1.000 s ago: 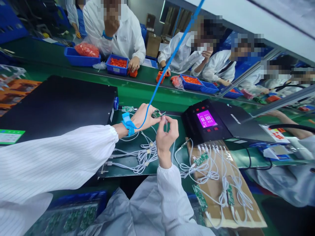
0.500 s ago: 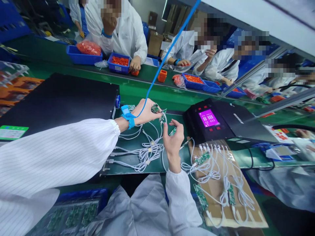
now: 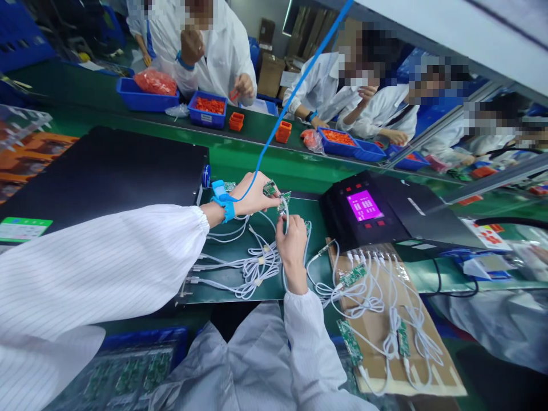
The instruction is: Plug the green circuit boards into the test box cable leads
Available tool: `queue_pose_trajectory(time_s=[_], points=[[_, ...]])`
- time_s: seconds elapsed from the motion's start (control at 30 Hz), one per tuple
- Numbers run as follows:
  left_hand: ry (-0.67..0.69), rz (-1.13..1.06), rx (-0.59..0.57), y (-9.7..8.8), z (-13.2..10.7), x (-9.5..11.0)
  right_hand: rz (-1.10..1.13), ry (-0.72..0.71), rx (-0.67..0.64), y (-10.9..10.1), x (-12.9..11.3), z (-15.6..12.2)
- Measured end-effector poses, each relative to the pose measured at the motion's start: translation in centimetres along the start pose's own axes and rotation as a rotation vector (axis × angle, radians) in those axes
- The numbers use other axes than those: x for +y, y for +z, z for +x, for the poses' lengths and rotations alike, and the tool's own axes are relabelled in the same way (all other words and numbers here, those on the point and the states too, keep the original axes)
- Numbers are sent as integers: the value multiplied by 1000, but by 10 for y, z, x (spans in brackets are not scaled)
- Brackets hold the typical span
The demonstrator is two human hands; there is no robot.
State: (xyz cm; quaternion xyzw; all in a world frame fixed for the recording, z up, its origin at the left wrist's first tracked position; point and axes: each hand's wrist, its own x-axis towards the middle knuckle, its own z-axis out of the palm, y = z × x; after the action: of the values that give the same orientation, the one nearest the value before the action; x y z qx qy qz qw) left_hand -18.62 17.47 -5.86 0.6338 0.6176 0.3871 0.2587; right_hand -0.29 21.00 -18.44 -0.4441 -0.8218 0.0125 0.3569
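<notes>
My left hand (image 3: pixel 252 195), with a blue wrist strap (image 3: pixel 223 202) and its cord, is closed on a small green circuit board (image 3: pixel 285 201) pinched at the fingertips. A second green board (image 3: pixel 269 187) shows against its fingers; how it is held is not clear. Just below, my right hand (image 3: pixel 293 246) has its fingers closed on a white cable (image 3: pixel 287 220) by the board's lower end. The plug itself is largely hidden by the fingers. Coiled white cables (image 3: pixel 261 264) lie on the green bench under both hands.
A black box (image 3: pixel 128 177) stands left, and a black tester with a lit purple screen (image 3: pixel 365 205) right. Cabled circuit boards (image 3: pixel 351 341) lie on and beside a brown cardboard sheet (image 3: pixel 411 368). Co-workers sit across the bench behind blue bins (image 3: pixel 148 101) of orange parts.
My right hand has moved left and up to the board, and its spread fingers have closed on the cable. My left hand has hardly moved. A co-worker's hand has risen from an orange part.
</notes>
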Motion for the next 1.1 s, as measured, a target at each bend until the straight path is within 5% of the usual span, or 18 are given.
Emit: queue_pose_trajectory(time_s=[0.3,0.5,0.93,1.1], points=[[32,215,-51,-4,8,-16,-25,13,-45,9,6,0],[-86,426,-63,-17,17,-29,-119,67,-184,16,8,2],[-114,397,-24,-19,18,-32,-242,74,-375,37,-9,8],[-127,435,-48,-19,17,-28,-192,6,-334,21,-11,-2]])
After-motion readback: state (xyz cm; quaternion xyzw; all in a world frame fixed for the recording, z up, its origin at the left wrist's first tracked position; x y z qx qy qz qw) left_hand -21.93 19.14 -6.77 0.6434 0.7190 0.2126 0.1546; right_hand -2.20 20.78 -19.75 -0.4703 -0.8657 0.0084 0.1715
